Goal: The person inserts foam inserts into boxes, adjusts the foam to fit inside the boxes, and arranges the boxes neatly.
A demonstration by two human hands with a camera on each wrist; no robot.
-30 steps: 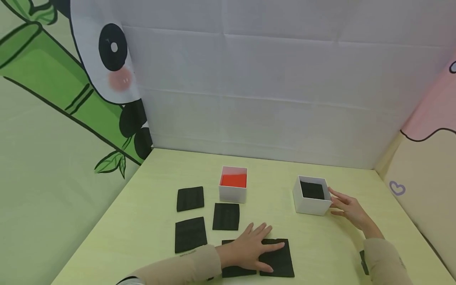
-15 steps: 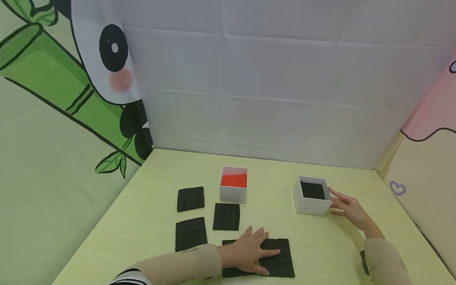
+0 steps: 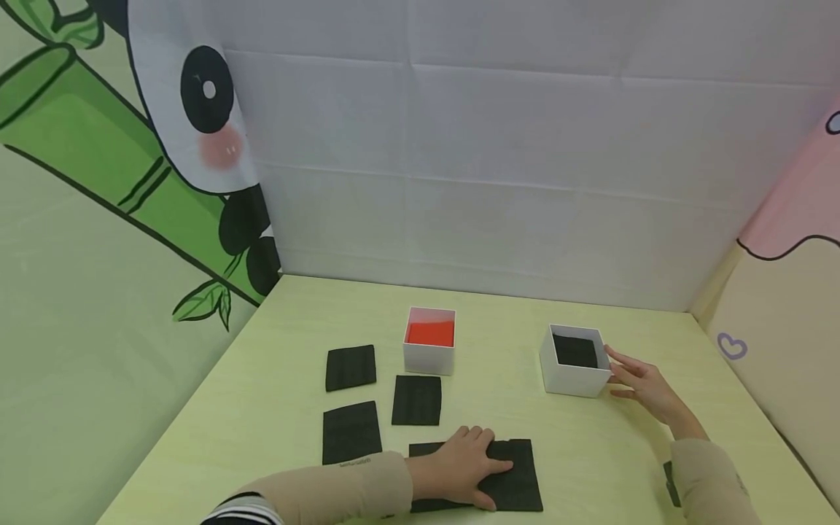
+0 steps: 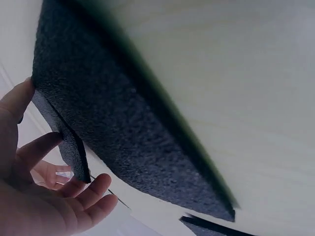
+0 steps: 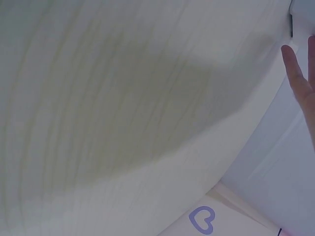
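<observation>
In the head view my left hand lies palm down over two black square sheets, its thumb and index finger spread over the right sheet. Its other fingers bend near the top edge of the left sheet. A grainy, foam-like surface shows on the near black sheet in the left wrist view, with the fingertips along the far sheet. My right hand rests its fingertips against the right side of a white open box, which has black material inside.
Three more black sheets lie to the left: one at the back left, one at the front left and one nearer the middle. A second white box with red material inside stands behind them. A white backdrop closes the table's rear.
The left hand has drawn its fingers in from a wide spread, and its index fingertip has slid left over the right black sheet. The right hand and both boxes stay put.
</observation>
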